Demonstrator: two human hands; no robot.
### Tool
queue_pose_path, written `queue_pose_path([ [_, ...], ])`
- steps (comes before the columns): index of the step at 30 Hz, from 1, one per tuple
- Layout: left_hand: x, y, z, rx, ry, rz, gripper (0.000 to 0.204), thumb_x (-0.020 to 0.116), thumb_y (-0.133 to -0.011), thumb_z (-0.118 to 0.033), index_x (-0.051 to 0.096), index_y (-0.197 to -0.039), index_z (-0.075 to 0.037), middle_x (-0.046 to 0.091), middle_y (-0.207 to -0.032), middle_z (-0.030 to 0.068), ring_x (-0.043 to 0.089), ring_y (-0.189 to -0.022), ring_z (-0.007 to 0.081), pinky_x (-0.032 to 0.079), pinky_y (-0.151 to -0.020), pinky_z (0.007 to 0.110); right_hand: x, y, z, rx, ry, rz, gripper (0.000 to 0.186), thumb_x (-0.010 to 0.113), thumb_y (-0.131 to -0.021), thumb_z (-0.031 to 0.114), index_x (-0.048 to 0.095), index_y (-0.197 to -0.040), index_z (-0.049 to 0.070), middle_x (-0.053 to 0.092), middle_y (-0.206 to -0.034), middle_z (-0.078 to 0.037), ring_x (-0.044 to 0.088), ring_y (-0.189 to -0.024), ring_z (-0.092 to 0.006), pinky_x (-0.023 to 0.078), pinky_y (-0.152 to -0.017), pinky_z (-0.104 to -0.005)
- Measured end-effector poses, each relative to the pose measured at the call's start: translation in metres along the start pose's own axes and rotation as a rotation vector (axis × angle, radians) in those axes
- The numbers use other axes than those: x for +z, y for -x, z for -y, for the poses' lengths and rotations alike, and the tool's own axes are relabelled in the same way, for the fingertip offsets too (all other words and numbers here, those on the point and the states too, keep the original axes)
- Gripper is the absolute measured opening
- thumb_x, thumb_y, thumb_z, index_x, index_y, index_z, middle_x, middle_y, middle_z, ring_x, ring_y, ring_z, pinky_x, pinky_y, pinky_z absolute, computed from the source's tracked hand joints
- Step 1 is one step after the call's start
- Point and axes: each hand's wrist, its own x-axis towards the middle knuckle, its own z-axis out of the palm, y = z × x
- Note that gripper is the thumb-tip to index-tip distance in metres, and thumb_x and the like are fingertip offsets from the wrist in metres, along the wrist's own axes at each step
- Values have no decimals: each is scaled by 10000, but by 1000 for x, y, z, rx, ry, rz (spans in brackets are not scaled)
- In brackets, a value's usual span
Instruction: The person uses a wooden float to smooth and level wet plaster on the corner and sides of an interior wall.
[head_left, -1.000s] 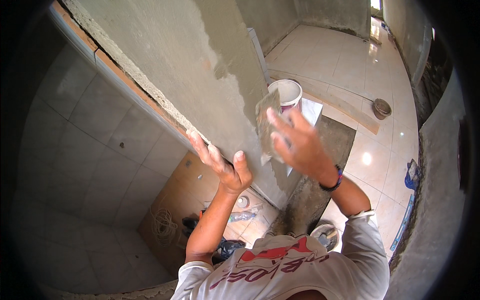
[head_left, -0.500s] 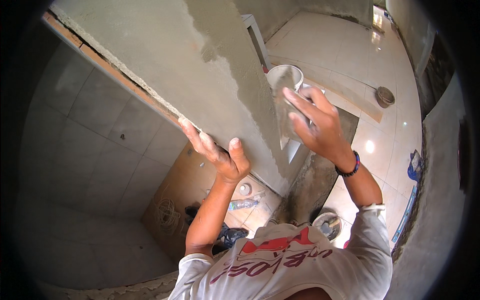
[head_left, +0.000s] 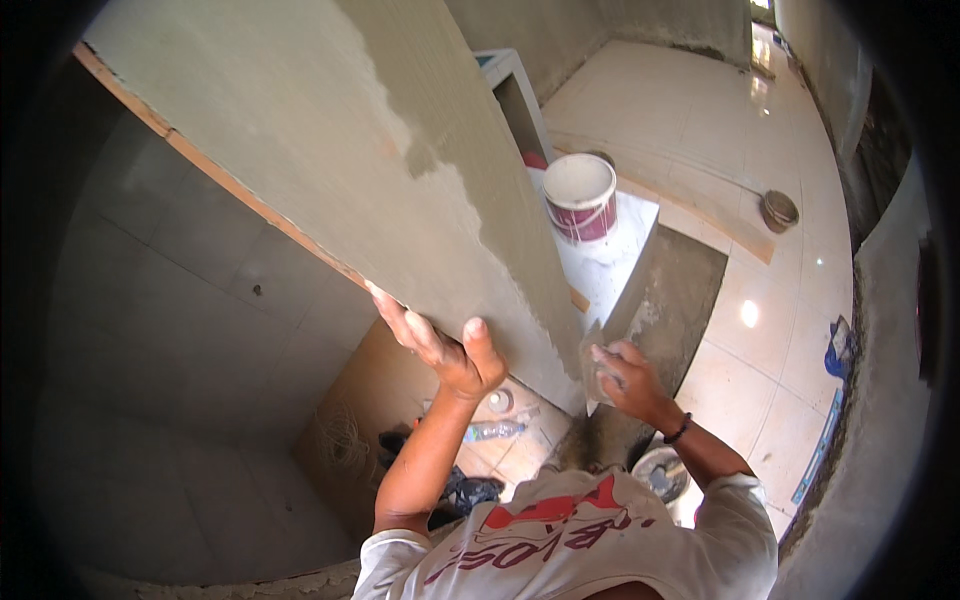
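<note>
A grey-plastered wall [head_left: 430,230] slants across the middle, with a darker, wet-looking band along its right side. My left hand [head_left: 440,350] rests on the wall's near left edge, fingers stretched out and thumb apart, holding nothing. Beside the wall's near right corner, my right hand [head_left: 637,385] is closed around a flat, plaster-smeared plastering blade [head_left: 590,352]. The handle is hidden by my fingers, and whether the blade touches the wall I cannot tell. An orange-brown strip [head_left: 215,188] runs along the wall's left edge.
A white and maroon bucket [head_left: 582,205] stands on a white surface [head_left: 635,240] right of the wall. Below lie a plastic bottle [head_left: 495,430] and coiled cable [head_left: 340,440]. Another bucket [head_left: 662,472] is near my right side; a small dark pot [head_left: 778,211] stands farther right.
My right hand has come down and nearer to me with the plastering blade, from in front of the bucket to the wall's near corner. My left hand stays at the wall's edge.
</note>
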Motion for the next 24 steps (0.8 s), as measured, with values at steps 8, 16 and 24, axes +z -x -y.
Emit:
queue_pose_path([
  [8, 5, 0, 3, 16, 56, -13, 729, 478, -964, -126, 127, -1602, -88, 67, -1638, 273, 63, -1507, 501, 70, -1187, 641, -101, -121, 116, -154, 13, -218, 490, 659, -837, 29, 612, -1325, 14, 555, -920, -171, 583, -776, -315, 491, -705, -376],
  [16, 9, -2, 5, 32, 110, -67, 685, 483, -979, -135, 184, -1591, -62, 119, -1633, 281, 91, -1504, 504, 81, -1190, 633, -97, -175, 148, -296, 108, -279, 537, 665, -804, 23, 590, -1335, -2, 528, -909, -170, 580, -769, -327, 489, -666, -399],
  [24, 9, -2, 1, 26, 109, -36, 683, 466, -984, -145, 166, -1595, -81, 87, -1636, 274, 79, -1509, 489, 85, -1193, 620, -19, -61, 83, -174, 186, -24, 572, 663, -826, 45, 555, -1388, 50, 538, -999, -176, 592, -890, -356, 518, -744, -446],
])
